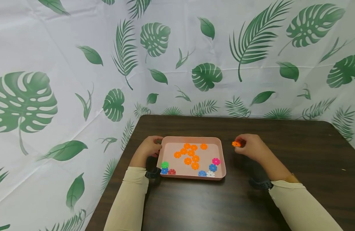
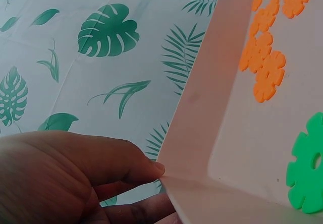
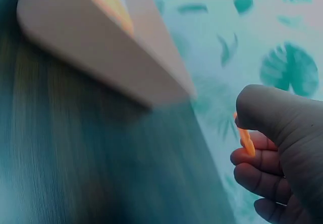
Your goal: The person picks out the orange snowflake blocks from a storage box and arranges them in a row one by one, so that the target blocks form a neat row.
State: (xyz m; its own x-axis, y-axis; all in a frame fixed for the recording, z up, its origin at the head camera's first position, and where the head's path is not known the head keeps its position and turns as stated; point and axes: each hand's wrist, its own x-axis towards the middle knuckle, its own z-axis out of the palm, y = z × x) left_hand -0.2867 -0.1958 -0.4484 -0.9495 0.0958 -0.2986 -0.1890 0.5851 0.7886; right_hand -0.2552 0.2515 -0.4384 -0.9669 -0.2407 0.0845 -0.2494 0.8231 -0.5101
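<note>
A pink tray [image 1: 221, 150] sits on the dark wooden table [image 1: 296, 150]. In it lie several orange flower-shaped discs [image 1: 191, 153], plus green [image 1: 164, 165], blue [image 1: 213, 167], pink [image 1: 216, 161], red [image 1: 172, 172] and white [image 1: 210, 174] ones. My left hand [image 1: 149, 147] grips the tray's left rim; the left wrist view shows the thumb and fingers [image 2: 121, 183] pinching the tray wall [image 2: 202, 123]. My right hand [image 1: 249, 146] is right of the tray and pinches an orange disc [image 1: 236, 144], seen edge-on as the orange disc [image 3: 246, 139] in the right wrist view.
A leaf-printed white cloth [image 1: 79, 80] hangs behind and to the left of the table. The table's left edge [image 1: 119, 160] runs close to my left forearm. Bare tabletop lies right of and in front of the tray.
</note>
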